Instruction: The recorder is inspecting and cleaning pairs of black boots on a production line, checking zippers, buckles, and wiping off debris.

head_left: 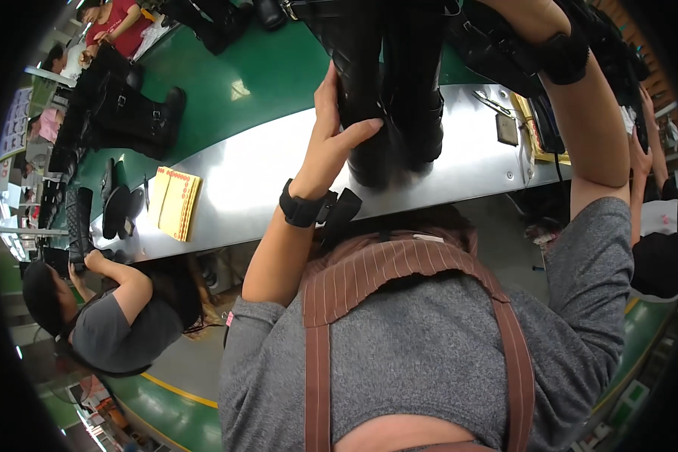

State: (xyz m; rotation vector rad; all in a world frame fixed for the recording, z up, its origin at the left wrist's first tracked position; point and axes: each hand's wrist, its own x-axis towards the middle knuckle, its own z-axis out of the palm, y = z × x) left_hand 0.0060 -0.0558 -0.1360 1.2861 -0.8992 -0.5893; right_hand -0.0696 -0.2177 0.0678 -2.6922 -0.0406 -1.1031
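A pair of tall black boots stands at the metal edge of the bench in front of me, their tops cut off by the upper rim. On the left black boot [363,98], which has a quilted shaft, my left hand [331,134] is closed, thumb across the near side and fingers along the left side. The right black boot [418,98] has straps and buckles and stands close beside it. My right hand [531,19] reaches up past the top edge; only its back part shows and the fingers are hidden. Both wrists wear black bands.
A yellow pad of paper [175,203] lies on the metal strip [256,162] at left, near dark shoe parts. More black boots [139,113] lie on the green tabletop [226,90]. A tool [493,104] rests at right. Co-workers are close on both sides.
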